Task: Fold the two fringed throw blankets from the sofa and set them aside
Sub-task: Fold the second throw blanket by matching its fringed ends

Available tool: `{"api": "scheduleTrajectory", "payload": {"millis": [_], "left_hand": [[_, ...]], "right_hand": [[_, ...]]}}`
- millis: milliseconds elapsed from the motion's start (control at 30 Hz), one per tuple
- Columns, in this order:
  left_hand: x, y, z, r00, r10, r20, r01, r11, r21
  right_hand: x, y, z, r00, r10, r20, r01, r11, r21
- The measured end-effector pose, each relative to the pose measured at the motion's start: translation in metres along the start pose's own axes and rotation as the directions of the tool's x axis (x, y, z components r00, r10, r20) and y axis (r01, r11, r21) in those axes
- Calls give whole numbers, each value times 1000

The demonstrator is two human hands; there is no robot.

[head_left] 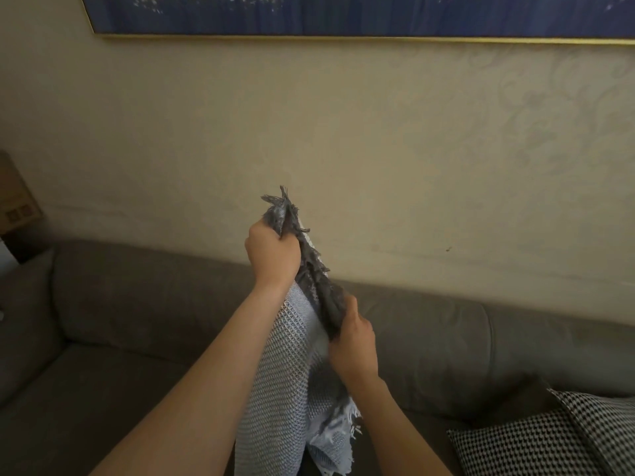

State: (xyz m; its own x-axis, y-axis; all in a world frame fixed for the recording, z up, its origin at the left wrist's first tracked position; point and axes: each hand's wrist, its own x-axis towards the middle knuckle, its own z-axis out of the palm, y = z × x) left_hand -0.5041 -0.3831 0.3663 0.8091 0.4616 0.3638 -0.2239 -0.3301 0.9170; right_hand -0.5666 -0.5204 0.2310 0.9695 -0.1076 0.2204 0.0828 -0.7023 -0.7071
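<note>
Over grey sofa, blanket in left hand and right hand, bottom off-frame.

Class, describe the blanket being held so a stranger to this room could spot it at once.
Find the grey-brown sofa beneath the blue picture. In front of it, the left hand and right hand hold up the blanket. Its pale blue waffle weave and dark grey fringe set it apart from the black-and-white checked cushion.

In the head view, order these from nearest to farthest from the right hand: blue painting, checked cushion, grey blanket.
1. grey blanket: in the right hand.
2. checked cushion: lower right, on the sofa.
3. blue painting: high on the wall.
</note>
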Motion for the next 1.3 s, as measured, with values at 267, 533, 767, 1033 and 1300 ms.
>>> {"api": "scheduleTrajectory", "payload": {"millis": [267,533,767,1033,1300], "left_hand": [[8,-9,-5,998,43,-36,-42,999,12],[4,-34,-10,978,165,130,-186,968,168],[-6,-55,-17,867,78,492,-143,985,96],[-26,-77,-15,822,108,559,-279,932,230],[-49,-112,-14,922,-111,370,-84,878,471]], "right_hand": [[19,14,-28,999,24,-25,-20,989,144],[31,9,-61,952,164,-258,-106,969,224],[48,-28,-106,839,295,-457,-111,915,387],[38,-52,-121,846,381,-373,-77,779,622],[20,-71,-131,859,383,-340,9,653,758]]}}
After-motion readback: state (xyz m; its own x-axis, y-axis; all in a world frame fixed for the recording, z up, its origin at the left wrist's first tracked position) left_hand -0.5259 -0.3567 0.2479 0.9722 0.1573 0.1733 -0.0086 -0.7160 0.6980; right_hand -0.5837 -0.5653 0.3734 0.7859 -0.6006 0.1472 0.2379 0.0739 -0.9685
